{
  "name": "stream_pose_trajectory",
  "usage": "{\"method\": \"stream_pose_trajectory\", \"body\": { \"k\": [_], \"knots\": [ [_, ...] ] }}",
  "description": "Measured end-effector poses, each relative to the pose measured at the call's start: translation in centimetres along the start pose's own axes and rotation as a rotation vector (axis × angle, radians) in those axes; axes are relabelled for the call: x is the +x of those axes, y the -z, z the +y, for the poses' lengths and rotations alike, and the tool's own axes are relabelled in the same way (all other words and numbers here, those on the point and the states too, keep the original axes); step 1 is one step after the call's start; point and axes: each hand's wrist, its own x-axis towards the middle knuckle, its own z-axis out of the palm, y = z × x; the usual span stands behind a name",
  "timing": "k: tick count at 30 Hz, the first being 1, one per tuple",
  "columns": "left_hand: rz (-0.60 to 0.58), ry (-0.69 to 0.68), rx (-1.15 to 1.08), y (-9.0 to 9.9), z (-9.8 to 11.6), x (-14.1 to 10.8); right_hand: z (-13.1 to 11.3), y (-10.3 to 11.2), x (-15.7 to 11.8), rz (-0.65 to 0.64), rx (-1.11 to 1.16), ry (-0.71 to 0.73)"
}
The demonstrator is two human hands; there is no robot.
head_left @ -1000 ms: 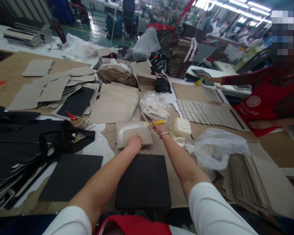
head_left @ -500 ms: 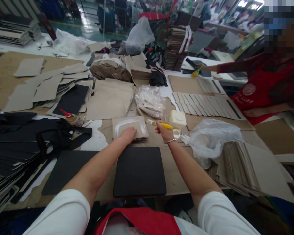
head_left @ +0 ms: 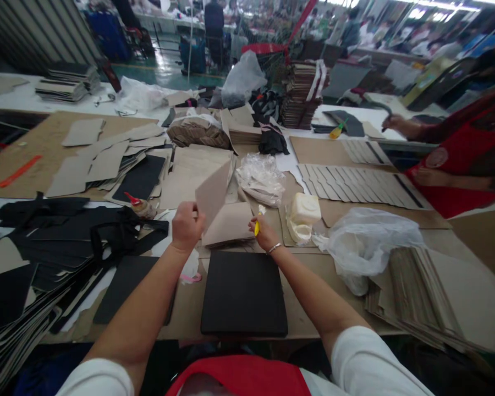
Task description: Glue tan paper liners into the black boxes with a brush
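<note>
A thin grey-brown cardboard piece [head_left: 213, 193] stands tilted on edge, pinched in my left hand [head_left: 187, 225], which is closed on its near left side. Just right of it lies a small stack of cardboard pieces [head_left: 231, 223]. My right hand [head_left: 264, 232] is closed around a yellow-handled brush [head_left: 258, 224], its pale bristles pointing away from me, near the stack's right edge. A cut-open white plastic container [head_left: 305, 212] stands to the right of that hand. Closest to my body, between my forearms, a black rectangular board [head_left: 244, 294] lies flat.
Black fabric-covered pieces [head_left: 61, 236] are piled at left, with a red-capped bottle [head_left: 140, 206] beside them. Clear plastic bags [head_left: 371, 242] and upright cardboard sheets [head_left: 416, 291] occupy the right. Across the table, a person in a red apron [head_left: 457, 170] stands near striped cardboard strips [head_left: 355, 184].
My left hand has lifted a cardboard piece off the stack and moved left. My right hand has turned the brush from sideways to pointing away. The other person has put down a yellow brush.
</note>
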Motion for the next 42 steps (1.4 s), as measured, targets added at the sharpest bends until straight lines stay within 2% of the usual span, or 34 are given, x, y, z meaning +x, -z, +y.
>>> {"method": "stream_pose_trajectory", "body": {
  "k": [1,3,7,11,14,17,20,23,25,28,37,42],
  "knots": [
    [0.086,0.092,-0.095,1.1,0.0,-0.2,-0.9,-0.2,-0.2,0.004,0.007,0.006],
    [0.162,0.274,-0.366,2.3,0.3,-1.2,-2.8,-0.4,-1.0,0.048,0.042,0.02],
    [0.146,0.507,-0.931,1.5,2.4,-4.6,-5.6,-0.1,-3.2,0.186,0.166,0.017],
    [0.054,0.589,-1.148,1.0,4.3,-7.5,-6.3,1.8,-5.6,0.335,0.2,0.012],
    [-0.078,0.628,-1.211,1.8,4.1,-9.0,-5.3,4.0,-8.1,0.423,0.103,0.045],
    [-0.181,0.744,-1.124,2.8,2.8,-11.3,-3.3,6.2,-11.7,0.436,-0.073,0.073],
    [-0.347,0.774,-0.889,3.7,1.2,-14.8,-0.8,7.1,-16.0,0.364,-0.219,0.083],
    [-0.551,0.664,-0.584,4.4,-0.2,-18.0,1.4,6.2,-19.2,0.281,-0.299,0.115],
    [-0.623,0.532,-0.393,4.6,-1.1,-19.4,2.4,5.2,-20.2,0.241,-0.327,0.143],
    [-0.662,0.406,-0.222,4.3,-2.2,-20.2,3.5,3.8,-20.5,0.219,-0.357,0.175],
    [-0.709,0.5,-0.233,3.0,-3.2,-20.3,4.7,2.8,-19.9,0.172,-0.391,0.108],
    [-0.73,0.49,-0.198,2.8,-3.3,-19.9,4.9,2.4,-19.8,0.174,-0.407,0.068]
  ]
}}
